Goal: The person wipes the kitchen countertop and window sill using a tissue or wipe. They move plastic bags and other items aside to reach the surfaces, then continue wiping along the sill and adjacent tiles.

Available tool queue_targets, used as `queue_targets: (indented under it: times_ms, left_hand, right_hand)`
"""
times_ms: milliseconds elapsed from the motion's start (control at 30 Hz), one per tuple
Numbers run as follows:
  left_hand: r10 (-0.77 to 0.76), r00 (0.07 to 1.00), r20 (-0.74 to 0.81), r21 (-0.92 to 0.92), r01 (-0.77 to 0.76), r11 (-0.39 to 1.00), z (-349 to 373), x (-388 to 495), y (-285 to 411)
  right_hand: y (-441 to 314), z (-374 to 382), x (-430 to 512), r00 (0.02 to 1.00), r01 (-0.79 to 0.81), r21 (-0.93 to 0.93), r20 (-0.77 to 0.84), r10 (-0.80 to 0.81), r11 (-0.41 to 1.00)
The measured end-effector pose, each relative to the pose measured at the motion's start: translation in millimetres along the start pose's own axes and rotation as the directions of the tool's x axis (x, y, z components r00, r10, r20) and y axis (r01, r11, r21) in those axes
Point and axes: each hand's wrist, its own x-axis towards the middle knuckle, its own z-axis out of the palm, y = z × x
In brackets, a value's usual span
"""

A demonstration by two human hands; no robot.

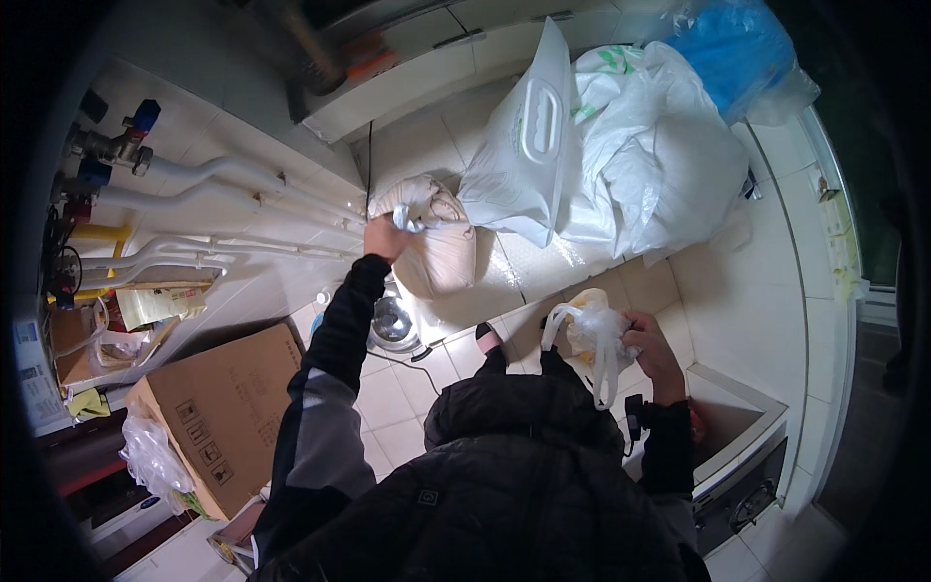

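Observation:
My left hand (385, 238) is closed on a bit of whitish plastic at the gathered top of a full, pinkish sack (444, 258). That sack stands on a white tiled ledge (509, 265), close to the wall pipes. What fills it cannot be seen. In my right hand (649, 349) is a thin white plastic carrier bag (598, 331), gripped at its side, with its loops hanging free. Something yellowish shows through the film. Beyond it on the ledge lean a flat white bag with a moulded handle (520, 138) and a large, bulging white sack (662, 160).
A blue plastic bag (738, 54) lies at the far right corner. White pipes (225, 178) with valves run along the left wall. A cardboard box (218, 415) stands at left, a round clear-lidded vessel (393, 320) below the ledge, and a gas hob (745, 502) at lower right.

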Motion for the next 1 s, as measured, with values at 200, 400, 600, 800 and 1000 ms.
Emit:
queue_targets:
  times_ms: [200, 400, 600, 800, 1000]
  left_hand:
    - [-0.145, 0.954, 0.263, 0.2, 0.094, 0.975, -0.6, 9.9, 6.4]
    - [0.115, 0.983, 0.142, 0.185, -0.14, 0.973, -45.3, -64.8, 94.0]
    - [0.3, 0.899, 0.32, -0.342, -0.186, 0.921, -44.7, -161.1, 198.9]
    - [0.296, 0.942, 0.155, -0.441, -0.202, 0.875, -11.9, -177.9, 176.9]
    - [-0.07, 0.988, 0.137, -0.391, 0.119, 0.913, -30.7, -226.3, 140.0]
  right_hand:
    - [-6.6, 5.0, 12.3, 0.994, -0.006, -0.007, 0.109, 0.007, 1.0]
    - [-21.3, 25.6, 26.5, 0.964, 0.094, -0.064, 0.254, -0.075, 0.993]
    - [-35.9, 64.4, 38.4, 0.912, -0.04, -0.171, 0.397, 0.106, 0.984]
    - [-21.4, 89.5, 58.1, 0.722, -0.033, -0.317, 0.649, 0.241, 0.948]
    - [17.8, 40.5, 137.2, 0.95, 0.046, -0.356, 0.305, 0.069, 0.933]
